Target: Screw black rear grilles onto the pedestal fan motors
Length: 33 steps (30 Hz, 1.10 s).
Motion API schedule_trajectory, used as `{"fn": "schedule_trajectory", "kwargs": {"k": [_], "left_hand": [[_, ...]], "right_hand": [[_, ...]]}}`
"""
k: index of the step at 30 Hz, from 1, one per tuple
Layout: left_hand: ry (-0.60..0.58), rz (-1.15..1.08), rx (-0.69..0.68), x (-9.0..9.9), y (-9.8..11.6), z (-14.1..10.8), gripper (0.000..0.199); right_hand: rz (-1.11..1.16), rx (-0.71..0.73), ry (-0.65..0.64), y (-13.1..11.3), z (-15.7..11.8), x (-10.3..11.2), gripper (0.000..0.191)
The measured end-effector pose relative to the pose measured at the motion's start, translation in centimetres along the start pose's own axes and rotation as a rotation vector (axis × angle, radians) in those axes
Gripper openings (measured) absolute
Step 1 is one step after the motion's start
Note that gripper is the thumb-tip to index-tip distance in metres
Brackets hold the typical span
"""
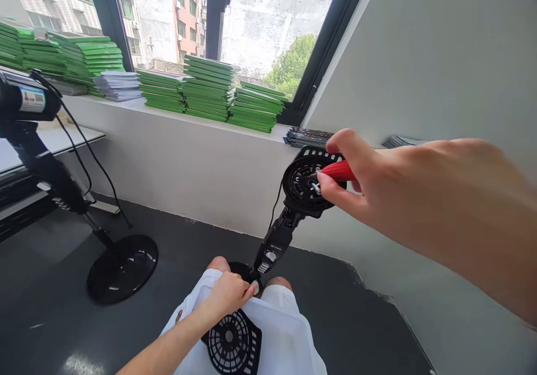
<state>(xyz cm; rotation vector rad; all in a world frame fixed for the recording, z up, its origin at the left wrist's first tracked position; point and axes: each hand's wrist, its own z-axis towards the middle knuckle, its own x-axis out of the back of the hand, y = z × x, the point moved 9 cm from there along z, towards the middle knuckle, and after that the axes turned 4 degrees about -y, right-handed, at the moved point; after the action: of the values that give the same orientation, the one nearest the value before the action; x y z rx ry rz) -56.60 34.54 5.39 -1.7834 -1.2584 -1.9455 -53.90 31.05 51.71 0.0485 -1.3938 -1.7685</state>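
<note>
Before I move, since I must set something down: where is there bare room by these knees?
Grey floor shows bare between the round black base at left and the left knee, and right of the right knee, up to the wall. Crowded: the windowsill, under green stacks, and the lap, where a black grille lies beside the left hand.

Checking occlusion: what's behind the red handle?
The black round housing, its left side showing. The red handle and right hand cover part of its right side; details there can't be seen.
</note>
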Motion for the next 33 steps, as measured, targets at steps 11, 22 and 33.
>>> {"fn": "schedule_trajectory", "kwargs": {"k": [11, 22, 33], "left_hand": [[-0.005, 0.033, -0.012, 0.0, 0.0, 0.2, 0.057], [0.021, 0.022, -0.003, 0.3, -0.3, 0.0, 0.058], [0.027, 0.027, 0.001, 0.1, -0.5, -0.1, 0.058]], "right_hand": [[0.054, 0.068, 0.047, -1.6, 0.0, 0.7, 0.039], [0.052, -0.060, -0.065, 0.6, -0.3, -1.5, 0.078], [-0.083, -0.104, -0.126, 0.5, 0.2, -0.9, 0.069]]}}
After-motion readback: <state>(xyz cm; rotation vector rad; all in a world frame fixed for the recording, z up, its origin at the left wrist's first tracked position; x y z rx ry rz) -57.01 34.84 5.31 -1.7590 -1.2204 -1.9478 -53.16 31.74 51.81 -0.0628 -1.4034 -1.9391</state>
